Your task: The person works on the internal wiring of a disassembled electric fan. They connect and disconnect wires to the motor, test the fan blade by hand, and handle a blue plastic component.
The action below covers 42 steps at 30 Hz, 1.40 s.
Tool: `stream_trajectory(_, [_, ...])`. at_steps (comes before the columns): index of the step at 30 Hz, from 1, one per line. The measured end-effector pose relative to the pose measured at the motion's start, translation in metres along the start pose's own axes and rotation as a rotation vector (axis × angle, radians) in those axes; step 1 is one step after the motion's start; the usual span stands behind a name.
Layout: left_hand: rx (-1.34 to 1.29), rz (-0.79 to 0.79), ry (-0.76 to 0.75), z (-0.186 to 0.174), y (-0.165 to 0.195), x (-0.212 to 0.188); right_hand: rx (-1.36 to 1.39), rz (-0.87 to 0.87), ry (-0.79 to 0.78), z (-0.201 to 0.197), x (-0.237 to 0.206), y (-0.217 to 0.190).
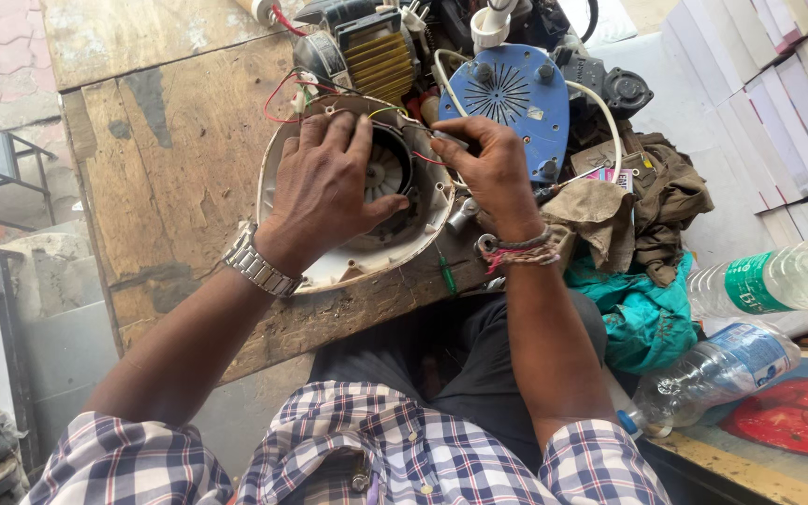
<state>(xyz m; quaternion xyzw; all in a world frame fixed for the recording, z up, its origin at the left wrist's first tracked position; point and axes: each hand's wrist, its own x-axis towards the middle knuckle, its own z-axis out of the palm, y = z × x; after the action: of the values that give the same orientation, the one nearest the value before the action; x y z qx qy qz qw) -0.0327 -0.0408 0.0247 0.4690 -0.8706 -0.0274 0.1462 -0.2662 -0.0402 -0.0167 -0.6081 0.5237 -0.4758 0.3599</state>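
My left hand (329, 192) presses flat on the opened white oval plastic appliance housing (353, 266), right hand (488, 168) pinching its red wire (427, 159); wiring unfinished, cover off.

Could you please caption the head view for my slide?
Left hand steadies an opened white appliance housing; right hand works at its wiring.

Both forearms reach forward from rolled-up checked sleeves, bare from the elbow down. The left hand (324, 182) lies palm down with its fingers spread and pressed flat, thumb stretched out to the side; a metal watch sits on that wrist. The right hand (490, 168) is curled, its fingertips pinched together and knuckles up, with thread bands around the wrist.
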Motion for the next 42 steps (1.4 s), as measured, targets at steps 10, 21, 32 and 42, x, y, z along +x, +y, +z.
stream_trajectory(10, [0.015,-0.010,-0.335,-0.004,-0.008,0.027,-0.491,-0.330,0.125,0.015,0.011,-0.008])
stream_trajectory(21, [0.014,0.331,-0.389,-0.005,-0.053,0.042,0.095,0.146,-0.281,-0.010,0.009,0.019])
stream_trajectory(32, [-0.011,0.226,-0.369,0.001,-0.058,0.035,-0.843,0.077,-0.327,0.024,0.018,0.016])
stream_trajectory(42, [0.048,0.143,-0.262,0.001,-0.025,0.017,0.147,-0.295,-0.173,-0.006,0.011,-0.003])
